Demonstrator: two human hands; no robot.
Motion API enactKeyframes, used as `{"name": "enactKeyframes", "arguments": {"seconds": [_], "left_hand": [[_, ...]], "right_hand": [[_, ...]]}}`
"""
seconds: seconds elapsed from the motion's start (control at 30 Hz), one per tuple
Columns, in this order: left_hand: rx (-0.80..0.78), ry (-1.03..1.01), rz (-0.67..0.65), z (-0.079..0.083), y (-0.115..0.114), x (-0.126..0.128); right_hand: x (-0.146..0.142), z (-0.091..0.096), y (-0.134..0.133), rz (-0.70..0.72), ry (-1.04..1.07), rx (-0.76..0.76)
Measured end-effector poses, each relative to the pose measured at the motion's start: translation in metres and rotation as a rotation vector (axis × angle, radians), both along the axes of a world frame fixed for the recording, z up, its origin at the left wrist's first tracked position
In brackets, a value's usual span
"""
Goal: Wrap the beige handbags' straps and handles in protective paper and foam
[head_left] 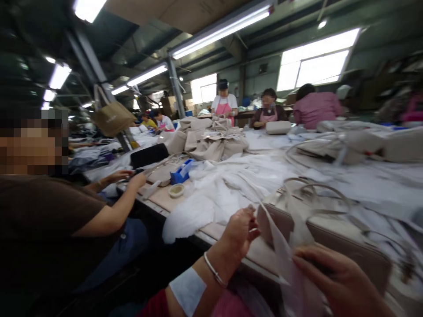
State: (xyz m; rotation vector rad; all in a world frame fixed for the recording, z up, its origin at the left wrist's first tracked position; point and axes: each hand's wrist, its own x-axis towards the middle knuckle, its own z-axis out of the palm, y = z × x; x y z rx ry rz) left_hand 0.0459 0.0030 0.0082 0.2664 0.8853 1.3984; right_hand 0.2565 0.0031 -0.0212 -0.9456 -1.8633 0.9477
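Note:
A strip of thin, see-through white wrapping sheet (279, 246) stretches between my two hands, above the table's near edge. My left hand (239, 231) has its fingers bent and closed at the strip's upper edge, thumb side up; a bracelet and a pale patch are on that arm. My right hand (333, 270), lower and nearer, pinches the strip between thumb and fingers. Just behind the strip lies a taupe handbag (350, 244) with thin handles looping over its top. The sheet and my right hand cover part of the bag.
White wrapping (228, 187) spreads over the table beyond my hands. To the left are a blue tape dispenser (181, 172) and a small round dish (176, 190). Beige bags (211, 143) are heaped farther back. A co-worker (49, 220) sits close at left; others work across the table.

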Motion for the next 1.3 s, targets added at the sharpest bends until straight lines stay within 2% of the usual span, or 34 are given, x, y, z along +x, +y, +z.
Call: {"name": "enactKeyframes", "arguments": {"seconds": [0.1,0.17,0.3,0.47,0.57,0.63,0.73,0.83,0.93,1.03,1.1,1.2,1.3], "left_hand": [[-0.055,-0.028,-0.159,-0.017,-0.005,-0.002],[-0.015,-0.088,-0.255,-0.021,-0.003,-0.004],[0.133,-0.165,-0.249,-0.01,0.01,-0.003],[0.24,-0.184,-0.272,0.005,0.029,0.006],[0.303,-0.186,-0.217,0.01,0.029,0.003],[0.369,-0.174,-0.229,0.014,0.021,-0.007],[0.397,0.015,-0.354,0.019,0.001,-0.026],[0.304,0.336,-0.501,0.02,-0.018,-0.033],[0.267,0.495,-0.649,0.019,-0.027,-0.017],[0.254,0.58,-0.766,0.015,-0.024,0.009],[0.254,0.626,-0.73,0.01,-0.019,0.023],[0.251,0.664,-0.562,0.0,-0.013,0.034],[0.227,0.702,-0.446,-0.009,-0.011,0.036]], "right_hand": [[-0.008,0.016,-0.003,0.012,-0.093,-0.009],[-0.012,0.02,-0.002,0.019,-0.117,-0.004],[-0.013,0.024,-0.004,0.057,-0.113,0.0],[-0.012,0.026,-0.007,0.048,-0.071,-0.025],[-0.009,0.023,-0.005,0.016,-0.044,-0.063],[-0.005,0.022,-0.002,-0.034,0.015,-0.105],[0.002,0.024,0.004,-0.118,0.148,-0.206],[0.002,0.027,0.012,-0.147,0.259,-0.262],[-0.006,0.028,0.014,-0.094,0.251,-0.252],[-0.011,0.028,0.013,0.021,0.164,-0.227],[-0.007,0.031,0.013,0.071,0.139,-0.241],[0.013,0.04,0.015,0.071,0.113,-0.291],[0.03,0.051,0.013,0.092,0.026,-0.215]]}}
